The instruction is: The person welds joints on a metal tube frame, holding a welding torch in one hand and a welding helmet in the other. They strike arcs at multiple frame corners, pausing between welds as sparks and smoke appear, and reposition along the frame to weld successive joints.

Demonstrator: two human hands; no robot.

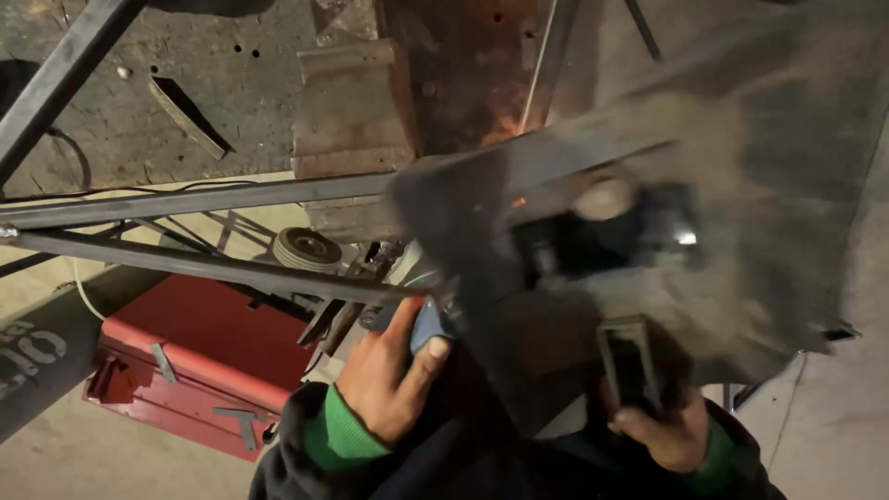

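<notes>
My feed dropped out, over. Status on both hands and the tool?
Left hand gripping blue-grey tool body. Right hand holding blurred dark shield in front of the view. Sparks at steel bar; shield hides the contact point.

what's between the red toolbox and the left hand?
Head view: a grey steel bar crosses above the red toolbox; dark metal clutter sits just before the left hand.

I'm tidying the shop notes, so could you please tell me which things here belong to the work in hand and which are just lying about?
In hand:
left hand on grinder handle
right hand on dark shield
steel frame bar

Lying about:
red toolbox
stacked discs
</notes>
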